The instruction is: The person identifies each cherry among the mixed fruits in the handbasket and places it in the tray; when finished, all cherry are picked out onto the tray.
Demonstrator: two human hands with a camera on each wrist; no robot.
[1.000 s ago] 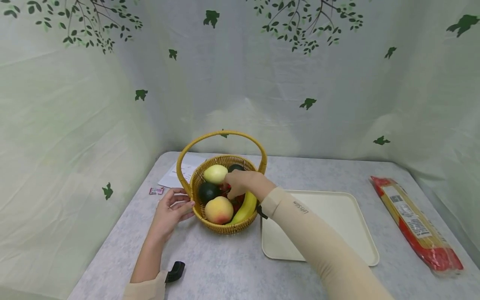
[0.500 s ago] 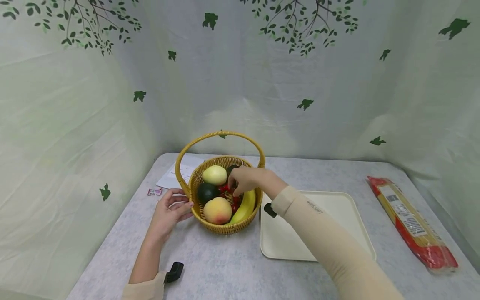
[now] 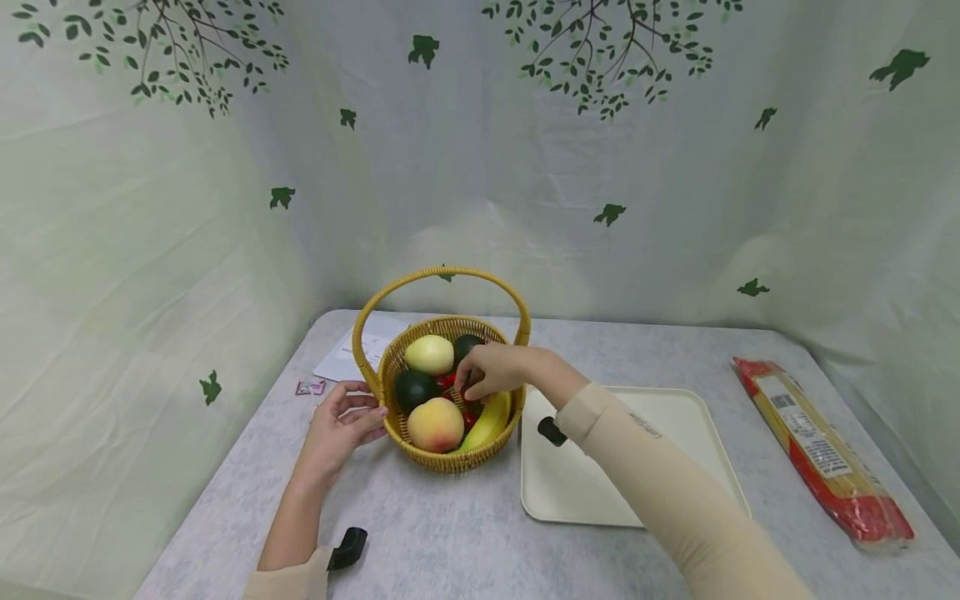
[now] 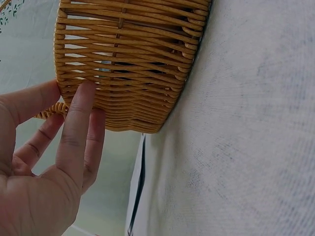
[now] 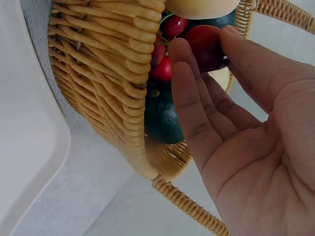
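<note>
A wicker basket (image 3: 453, 462) with a tall handle holds fruit. My left hand (image 3: 337, 429) rests its fingers against the basket's left side, beside the handle's base. In the left wrist view, the fingertips (image 4: 86, 88) lie on the outer weave. Over the basket's right part, my right hand (image 3: 498, 367) pinches a dark red round fruit (image 5: 204, 46) between thumb and fingers. Close beside it are red cherries (image 5: 162, 69) with green stems. Around these lie a peach (image 3: 436, 425), a banana (image 3: 487, 423), a pale yellow fruit (image 3: 429, 355) and dark green fruits (image 3: 415, 389).
A cream tray (image 3: 570, 500) lies right of the basket, partly under the right sleeve. Farther right is a red-and-yellow packet of noodles (image 3: 825, 450). Behind the basket's left side are a paper sheet (image 3: 341, 362) and a small pink wrapper (image 3: 310, 388). Patterned cloth (image 3: 487, 167) hangs behind the table.
My right hand has drawn slightly right, uncovering more of the far dark green fruit and the cherries. The left hand stays at the basket's side. The head view has shifted slightly.
</note>
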